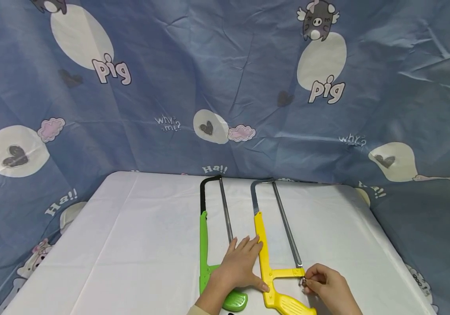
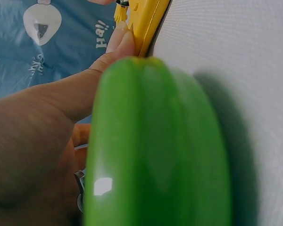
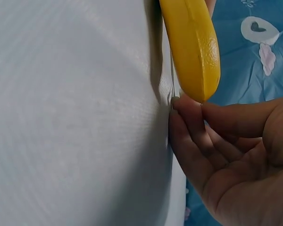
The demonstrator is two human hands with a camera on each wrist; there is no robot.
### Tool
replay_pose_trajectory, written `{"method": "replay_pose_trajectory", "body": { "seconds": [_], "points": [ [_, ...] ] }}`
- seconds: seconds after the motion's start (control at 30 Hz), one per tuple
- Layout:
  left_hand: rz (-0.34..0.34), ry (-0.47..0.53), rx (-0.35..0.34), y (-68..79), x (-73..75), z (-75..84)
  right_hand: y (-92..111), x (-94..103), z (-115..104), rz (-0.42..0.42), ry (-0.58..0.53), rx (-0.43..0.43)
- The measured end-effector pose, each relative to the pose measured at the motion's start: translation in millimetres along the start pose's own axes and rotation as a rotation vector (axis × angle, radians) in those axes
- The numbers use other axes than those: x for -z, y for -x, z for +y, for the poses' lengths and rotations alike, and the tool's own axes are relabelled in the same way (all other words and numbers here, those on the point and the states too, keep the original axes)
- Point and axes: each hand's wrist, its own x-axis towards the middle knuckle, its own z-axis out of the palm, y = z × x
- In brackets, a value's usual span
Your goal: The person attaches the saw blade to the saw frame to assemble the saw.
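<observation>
A yellow-handled hacksaw (image 1: 263,258) lies on the white table, its blade (image 1: 286,223) running along the right side of the frame. My left hand (image 1: 238,266) rests against the yellow frame, fingers fairly straight and thumb touching near the grip. At the near end of the blade, my right hand (image 1: 329,283) pinches a small metal wing nut (image 1: 302,282) between thumb and fingers. Under my left wrist lies a green-handled hacksaw (image 1: 203,245), partly covered. Its green grip (image 2: 146,141) fills the left wrist view. The yellow grip (image 3: 193,52) hides the nut in the right wrist view.
White cloth covers the table (image 1: 142,245). Behind it hangs a blue curtain (image 1: 225,78) with pig prints. Both saw frames point toward the table's far edge. A small dark object (image 1: 230,313) shows at the bottom edge, too cut off to tell.
</observation>
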Motion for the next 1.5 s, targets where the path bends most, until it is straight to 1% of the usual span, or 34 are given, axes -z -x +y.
{"method": "replay_pose_trajectory", "body": {
  "seconds": [0.1, 0.3, 0.6, 0.73, 0.87, 0.97, 1.1, 1.23, 1.37, 1.5],
  "points": [
    [0.000, -0.001, 0.000, -0.1, 0.6, 0.8, -1.4, -0.9, 2.1, 0.005, 0.016, 0.005],
    [-0.010, -0.014, 0.000, -0.8, 0.0, 0.7, -1.3, -1.9, 3.6, 0.044, 0.166, 0.049],
    [-0.003, -0.010, 0.000, -1.1, 0.1, 0.4, 7.5, -5.4, -10.9, 0.130, 0.364, 0.087],
    [0.003, -0.012, -0.003, -1.7, -0.7, 0.0, 10.8, -7.2, -16.6, 0.134, 0.422, 0.096],
    [0.004, -0.017, -0.002, -2.7, -1.2, -1.1, 11.2, -10.1, -19.7, 0.112, 0.471, 0.106],
    [-0.005, -0.015, 0.002, -2.6, -1.7, -1.5, 10.5, -12.3, -20.5, 0.098, 0.501, 0.135],
    [-0.017, -0.006, 0.006, -2.2, -1.8, -2.0, 9.1, -14.1, -21.1, 0.094, 0.511, 0.171],
    [-0.016, -0.003, 0.006, -1.8, -0.9, -1.5, 7.2, -13.9, -20.3, 0.098, 0.489, 0.179],
    [-0.010, -0.013, 0.005, -1.1, 0.0, -0.2, 6.2, -12.6, -18.4, 0.098, 0.462, 0.168],
    [-0.005, -0.016, 0.007, 0.1, 1.1, 1.0, 5.5, -11.2, -16.6, 0.096, 0.399, 0.151]
  ]
}}
